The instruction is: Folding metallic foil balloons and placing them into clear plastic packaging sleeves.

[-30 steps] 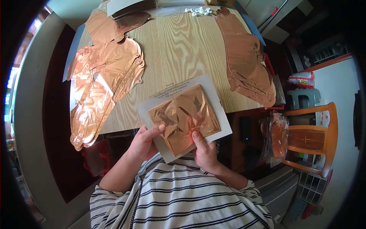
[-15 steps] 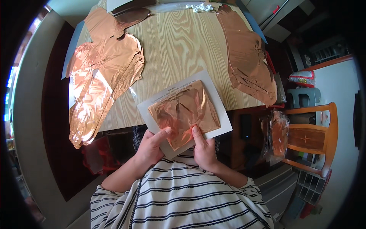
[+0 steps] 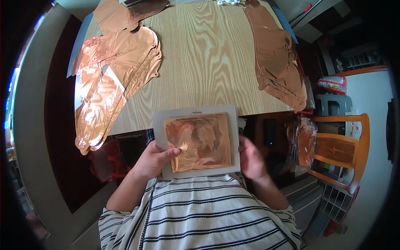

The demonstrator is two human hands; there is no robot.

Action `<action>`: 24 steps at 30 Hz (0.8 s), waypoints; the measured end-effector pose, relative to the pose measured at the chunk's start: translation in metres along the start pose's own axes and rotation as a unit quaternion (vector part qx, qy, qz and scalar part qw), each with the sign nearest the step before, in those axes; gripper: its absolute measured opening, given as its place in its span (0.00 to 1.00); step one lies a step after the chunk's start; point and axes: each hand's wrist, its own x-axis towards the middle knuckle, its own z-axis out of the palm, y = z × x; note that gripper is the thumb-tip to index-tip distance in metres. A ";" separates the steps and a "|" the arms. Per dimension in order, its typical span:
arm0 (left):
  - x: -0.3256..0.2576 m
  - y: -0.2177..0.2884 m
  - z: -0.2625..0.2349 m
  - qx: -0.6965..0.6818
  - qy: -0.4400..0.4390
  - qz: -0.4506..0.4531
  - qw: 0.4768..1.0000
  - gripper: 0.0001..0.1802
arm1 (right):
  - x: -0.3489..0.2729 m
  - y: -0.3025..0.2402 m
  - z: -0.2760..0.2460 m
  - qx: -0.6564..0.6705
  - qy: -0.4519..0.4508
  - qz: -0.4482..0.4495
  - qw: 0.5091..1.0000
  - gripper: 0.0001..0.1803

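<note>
A folded copper-coloured foil balloon (image 3: 200,143), apparently in a clear bag, lies flat over a white card (image 3: 160,133) with small print along its top. My left hand (image 3: 158,158) grips this packet at its left side, thumb pressed on the foil and fingers underneath. Beside the card's right edge is my right hand (image 3: 251,160), its fingers smeared by motion; whether they touch the edge does not show. The packet is held level in front of my striped shirt, overlapping the table's near edge.
Flat copper foil balloons (image 3: 129,62) are piled along the left of the wooden table (image 3: 204,62), some overhanging its front. More foil balloons (image 3: 277,54) lie on the right. Small white pieces (image 3: 229,2) sit at the far edge. Bagged foil (image 3: 306,143) rests by a wooden chair (image 3: 361,154).
The packet has turned from a tilt to nearly square and come closer to my body. My right hand has left the foil's front and moved to the card's right edge.
</note>
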 end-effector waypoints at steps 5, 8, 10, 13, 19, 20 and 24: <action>0.006 0.014 -0.001 0.014 -0.078 -0.008 0.997 0.23 | 0.029 -0.031 0.030 -0.182 0.077 0.024 0.980 0.28; 0.002 0.022 -0.001 -0.053 -0.086 0.036 0.994 0.31 | 0.033 -0.025 0.048 -0.221 0.096 -0.012 0.970 0.24; 0.000 0.024 0.004 -0.143 -0.022 0.092 0.985 0.37 | 0.032 -0.025 0.062 -0.211 0.114 -0.029 0.970 0.22; -0.004 0.020 0.007 -0.102 -0.004 0.117 0.988 0.43 | 0.033 -0.025 0.065 -0.223 0.128 -0.027 0.966 0.23; -0.029 -0.005 0.011 -0.014 0.003 0.119 0.993 0.43 | 0.010 -0.020 0.068 -0.246 0.155 -0.027 0.956 0.23; -0.032 -0.003 0.012 -0.044 -0.002 0.095 0.995 0.44 | 0.005 -0.020 0.065 -0.254 0.146 -0.010 0.956 0.25; -0.031 0.006 0.009 -0.029 -0.008 0.099 0.995 0.52 | 0.010 -0.013 0.057 -0.241 0.119 -0.024 0.963 0.34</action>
